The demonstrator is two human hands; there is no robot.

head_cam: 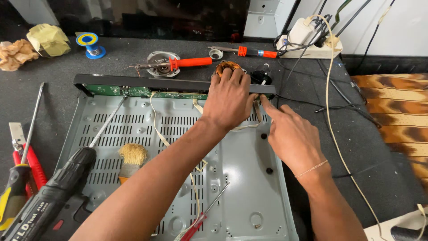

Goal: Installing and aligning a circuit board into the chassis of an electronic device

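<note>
**At the far edge of the open metal chassis, both hands on the front panel**

At the far right end of the grey metal chassis [249, 178], the left hand [228, 100] lies palm down over the black front panel [133, 81], its fingers curled over the panel's top edge in a closed grip on it. The right hand [292, 134] sits just beside it, index finger stretched out and touching the panel's right end where a flat ribbon cable [249, 126] loops out; its other fingers are loosely bent and hold nothing that can be seen.

The panel is a long, narrow black strip standing along the chassis's far edge, with a green circuit board [133, 92] fixed to its inner face. The chassis is a shallow, empty tray of pale sheet metal with rows of slotted vents and a few black standoffs. Thin cream wires [156, 125] trail from the board across its floor.

The left hand covers the stretch of panel under it, so the exact hold of the fingertips on the far side cannot be made out. A copper-wound coil [226, 67] shows just behind the knuckles. Inside the tray lie a small brush [131, 158] and a red-handled screwdriver [196, 223], the latter crossed by the left forearm. A black power drill [49, 196] is cut off at the lower left on the dark surface [53, 89].
</note>
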